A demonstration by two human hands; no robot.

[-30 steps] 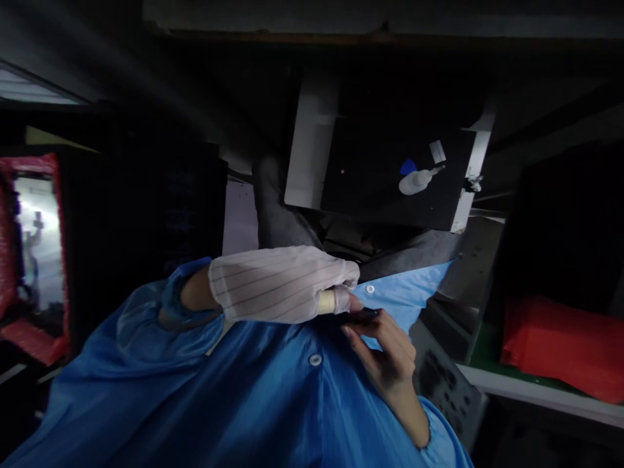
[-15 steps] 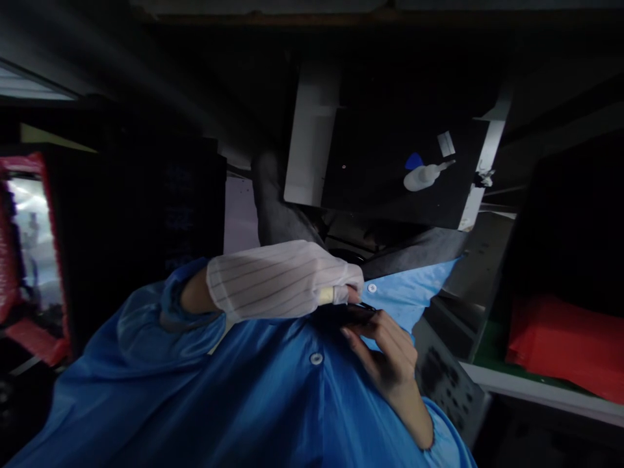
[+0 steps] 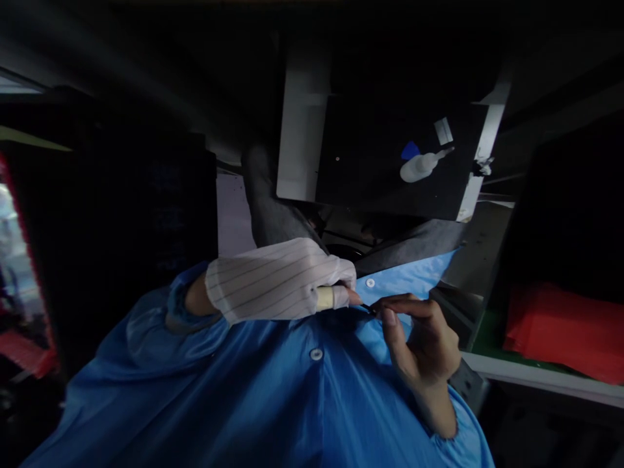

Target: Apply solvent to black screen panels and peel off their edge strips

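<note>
My left hand (image 3: 287, 279) wears a white striped glove with a yellowish wrap (image 3: 325, 298) around the thumb; the thumb's tip is bare. Its fingers are closed in a pinch on a small thin dark piece (image 3: 367, 309), too dim to name. My bare right hand (image 3: 423, 338) pinches the other end of that piece between thumb and forefinger, just right of the left fingertips. Both hands are held close in front of my blue smock (image 3: 273, 390), above my lap. Most of the piece is hidden by fingers or lost in shadow.
Ahead, a black-topped surface (image 3: 370, 188) with pale sides carries a white squeeze bottle (image 3: 418, 168), a blue piece (image 3: 410, 151) and a small white label-like item (image 3: 443, 131). Red sheets (image 3: 565, 335) lie on a shelf at right. A dark box-like block (image 3: 112, 214) stands at left.
My right hand has shifted right and turned so its thumb and forefinger show in a pinch. The left hand stays nearly in place. The view has tilted slightly.
</note>
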